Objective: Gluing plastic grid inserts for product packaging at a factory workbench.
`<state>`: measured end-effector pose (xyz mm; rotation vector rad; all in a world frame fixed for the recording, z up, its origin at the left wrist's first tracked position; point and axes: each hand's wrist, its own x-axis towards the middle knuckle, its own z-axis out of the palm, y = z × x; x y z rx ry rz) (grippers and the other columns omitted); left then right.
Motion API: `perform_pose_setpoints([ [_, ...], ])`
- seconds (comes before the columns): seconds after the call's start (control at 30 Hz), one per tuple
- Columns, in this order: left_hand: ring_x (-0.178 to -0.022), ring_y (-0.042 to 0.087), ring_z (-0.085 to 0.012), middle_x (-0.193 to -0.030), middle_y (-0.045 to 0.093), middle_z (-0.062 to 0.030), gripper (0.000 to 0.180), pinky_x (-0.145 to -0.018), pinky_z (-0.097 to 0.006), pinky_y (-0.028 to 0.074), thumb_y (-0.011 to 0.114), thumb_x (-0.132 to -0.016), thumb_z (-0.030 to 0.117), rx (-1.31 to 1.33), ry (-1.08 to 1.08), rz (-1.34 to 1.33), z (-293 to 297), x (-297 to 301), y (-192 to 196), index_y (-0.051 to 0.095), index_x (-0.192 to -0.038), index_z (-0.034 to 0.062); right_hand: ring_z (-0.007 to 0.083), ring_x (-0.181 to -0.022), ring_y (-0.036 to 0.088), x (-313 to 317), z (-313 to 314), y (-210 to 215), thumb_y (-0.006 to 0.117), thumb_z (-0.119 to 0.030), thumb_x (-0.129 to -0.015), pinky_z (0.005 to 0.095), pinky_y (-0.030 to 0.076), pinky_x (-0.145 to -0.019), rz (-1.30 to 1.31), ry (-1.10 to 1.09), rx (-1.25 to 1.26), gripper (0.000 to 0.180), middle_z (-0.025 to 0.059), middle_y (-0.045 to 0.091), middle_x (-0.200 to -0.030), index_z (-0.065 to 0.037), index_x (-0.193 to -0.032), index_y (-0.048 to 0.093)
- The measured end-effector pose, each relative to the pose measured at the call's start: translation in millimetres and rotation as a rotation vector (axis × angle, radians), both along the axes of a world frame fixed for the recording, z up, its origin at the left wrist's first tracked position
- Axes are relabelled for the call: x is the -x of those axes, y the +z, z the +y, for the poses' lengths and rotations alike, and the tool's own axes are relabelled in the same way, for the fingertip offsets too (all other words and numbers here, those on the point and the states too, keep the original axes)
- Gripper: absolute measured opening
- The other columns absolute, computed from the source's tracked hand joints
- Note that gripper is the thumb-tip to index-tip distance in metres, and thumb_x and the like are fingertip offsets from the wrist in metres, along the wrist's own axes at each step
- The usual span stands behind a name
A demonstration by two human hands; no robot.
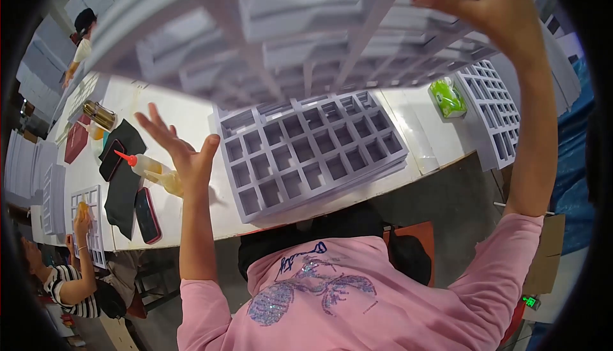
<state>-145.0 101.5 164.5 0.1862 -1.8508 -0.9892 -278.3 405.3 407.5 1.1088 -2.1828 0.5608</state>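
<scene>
Left hand (pixel 175 150) raised, palm open, fingers spread, gripping nothing, just under lifted white foam grid tray (pixel 287 25) (held high overhead). Below: glue bottle (pixel 148 169), stacked grid trays (pixel 313 153) on table (pixel 421 140). Right hand (pixel 491 12) grip closed on tray's right edge.

The raised grid tray (pixel 287 38) looks like matt white foam, the table (pixel 185 114) smooth glossy white, the squeeze bottle (pixel 153 169) clear plastic.
</scene>
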Motion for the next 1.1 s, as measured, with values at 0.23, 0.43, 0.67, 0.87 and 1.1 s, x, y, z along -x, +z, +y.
perform_pose_setpoints([
  [0.23,-0.089,0.055,-0.0159,-0.096,0.060,-0.0068,0.064,-0.079,-0.031,0.045,0.077,-0.067,0.046,-0.312,-0.385,-0.177,-32.4,8.9,-46.0,0.056,-0.103,-0.0025,0.0229,-0.100,0.057,56.9,-1.9,-38.4,0.071,-0.042,-0.071,0.0327,0.044,-0.087,-0.148,0.191,-0.370,0.061,0.0162,0.059,-0.110,-0.011,-0.121,0.054],
  [0.43,-0.101,0.051,-0.0188,-0.109,0.055,-0.0101,0.076,-0.088,-0.032,0.041,0.071,-0.071,0.052,-0.426,-0.403,-0.117,-32.8,15.2,-73.4,0.045,-0.118,-0.0016,0.0271,-0.128,0.036,113.2,107.1,-74.4,0.066,-0.048,-0.075,0.0382,0.029,-0.105,-0.281,0.012,0.069,0.080,0.0122,0.035,-0.141,-0.019,-0.141,0.029],
  [0.67,-0.106,0.047,-0.0192,-0.115,0.051,-0.0097,0.064,-0.092,-0.032,0.036,0.050,-0.087,0.054,-0.378,-0.374,-0.226,-27.3,13.9,-114.3,0.044,-0.121,-0.0003,0.0237,-0.128,0.033,161.0,146.0,-344.4,0.034,-0.050,-0.095,0.0342,0.025,-0.106,-0.024,-0.094,-0.050,0.068,0.0169,0.033,-0.139,0.005,-0.134,0.030],
  [0.87,-0.106,0.048,-0.0180,-0.114,0.052,-0.0101,0.053,-0.093,-0.031,0.036,0.047,-0.092,0.044,-0.490,-0.331,-0.305,-10.0,-14.4,-56.6,0.043,-0.123,0.0006,0.0245,-0.108,0.051,137.1,67.8,-267.4,0.043,-0.069,-0.082,0.0372,0.038,-0.094,-1.016,-0.137,0.833,0.084,0.0134,0.057,-0.113,0.005,-0.122,0.048],
  [1.1,-0.114,0.044,-0.0219,-0.124,0.048,-0.0143,0.054,-0.097,-0.034,0.033,0.052,-0.091,0.035,-0.456,-0.237,-0.675,2.7,-70.6,-41.1,0.040,-0.128,-0.0023,0.0277,-0.114,0.048,133.4,15.4,-246.8,0.043,-0.072,-0.079,0.0363,0.036,-0.096,-1.158,-0.338,0.122,0.090,0.0211,0.053,-0.121,0.005,-0.125,0.047],
])
